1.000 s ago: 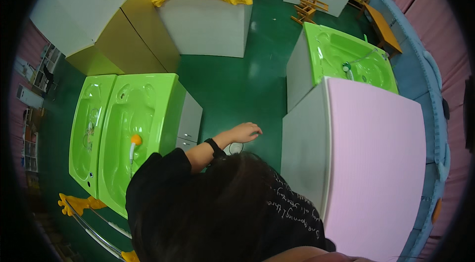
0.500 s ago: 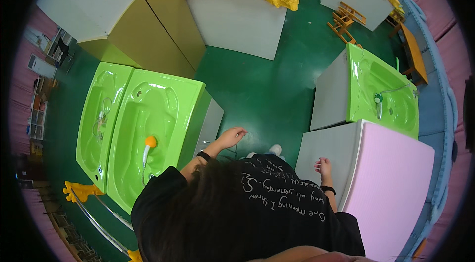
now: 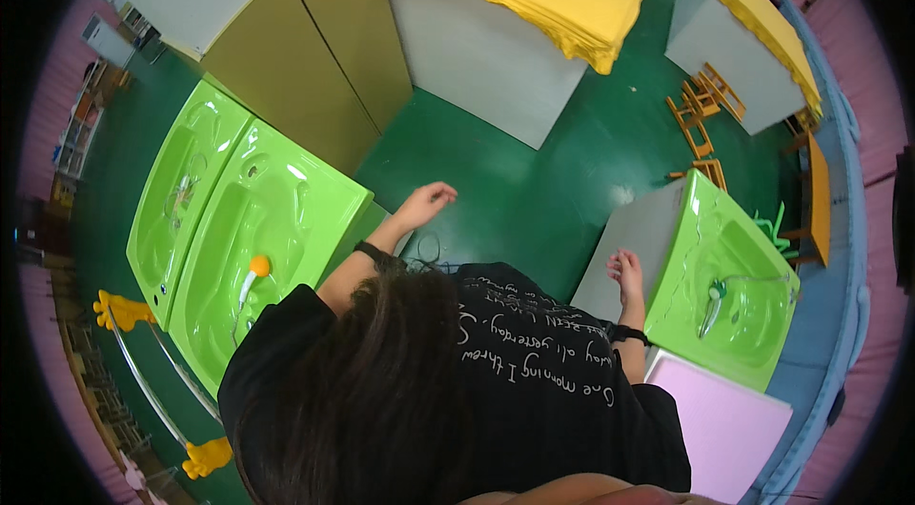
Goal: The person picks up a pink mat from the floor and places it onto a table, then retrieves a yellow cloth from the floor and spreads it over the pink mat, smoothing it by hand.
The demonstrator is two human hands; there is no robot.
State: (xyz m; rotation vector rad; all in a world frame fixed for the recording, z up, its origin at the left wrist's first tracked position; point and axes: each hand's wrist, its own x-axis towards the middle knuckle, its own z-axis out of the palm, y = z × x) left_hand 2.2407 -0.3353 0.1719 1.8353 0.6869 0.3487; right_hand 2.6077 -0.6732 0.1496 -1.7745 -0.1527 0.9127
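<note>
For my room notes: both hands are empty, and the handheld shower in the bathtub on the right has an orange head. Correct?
Wrong colour: the head view shows a green-headed handheld shower in that bathtub. Left hand and right hand are empty.

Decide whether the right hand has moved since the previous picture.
Yes: the right hand moved forward, past the pink top, to beside the rightmost green tub.

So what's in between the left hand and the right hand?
In the head view, shiny green floor shows between the left hand and the right hand; I see no object there.
</note>
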